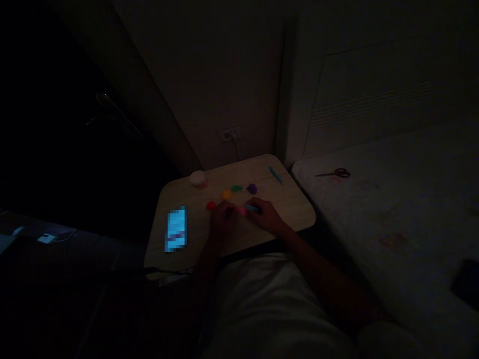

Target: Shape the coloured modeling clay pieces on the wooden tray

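In a very dark room, both hands rest on a small wooden table (292, 204). My left hand (221, 217) has curled fingers touching a pink clay lump (241, 211). My right hand (266, 215) is closed on a light blue tool (253, 208) whose tip meets the pink lump. Beyond the hands lie a red clay piece (211, 205), an orange one (226, 194), a green one (236, 188) and a purple one (252, 188).
A lit phone (175, 229) lies on the table's left side. A white lidded tub (197, 178) and a blue pen-like tool (276, 175) sit near the back. Scissors (335, 173) lie on the bed (404, 209) at right. A wall socket (229, 134) is behind.
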Demonstrator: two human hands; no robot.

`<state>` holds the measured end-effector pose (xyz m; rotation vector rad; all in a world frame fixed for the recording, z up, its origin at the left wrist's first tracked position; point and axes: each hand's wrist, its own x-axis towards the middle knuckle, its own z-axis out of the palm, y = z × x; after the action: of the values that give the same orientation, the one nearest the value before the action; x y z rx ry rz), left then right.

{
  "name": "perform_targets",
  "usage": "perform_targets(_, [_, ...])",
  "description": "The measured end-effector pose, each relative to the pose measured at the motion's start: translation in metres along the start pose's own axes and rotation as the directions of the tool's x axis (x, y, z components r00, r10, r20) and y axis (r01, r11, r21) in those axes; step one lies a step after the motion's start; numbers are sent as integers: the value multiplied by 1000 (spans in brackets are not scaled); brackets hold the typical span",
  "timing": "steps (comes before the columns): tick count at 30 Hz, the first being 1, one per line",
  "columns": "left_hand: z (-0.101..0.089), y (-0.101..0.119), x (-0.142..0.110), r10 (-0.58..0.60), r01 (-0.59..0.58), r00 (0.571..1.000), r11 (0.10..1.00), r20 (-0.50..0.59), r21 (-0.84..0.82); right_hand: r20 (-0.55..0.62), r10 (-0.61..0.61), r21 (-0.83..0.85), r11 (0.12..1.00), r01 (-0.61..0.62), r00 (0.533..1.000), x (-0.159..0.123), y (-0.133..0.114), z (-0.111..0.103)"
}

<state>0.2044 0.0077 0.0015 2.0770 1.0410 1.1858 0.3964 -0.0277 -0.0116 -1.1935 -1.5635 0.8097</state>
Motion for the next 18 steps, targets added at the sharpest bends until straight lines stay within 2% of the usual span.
perform_targets(4, [0, -2, 0, -18, 18, 1000, 999, 3, -50, 6, -17, -16, 1000, 17, 1000, 0, -1, 0])
perform_targets(9, [2, -7, -1, -126, 126, 992, 979, 10, -159, 28, -59, 21, 998, 58, 998, 0, 0, 0])
perform_targets(14, [1, -6, -1, -146, 172, 979, 966, 140, -192, 32, -79, 34, 996, 78, 996, 0, 3, 0])
perform_targets(18, [1, -8, -2, -203, 234, 966, 949, 158, -211, 24, -63, 17, 998, 63, 998, 0, 5, 0])
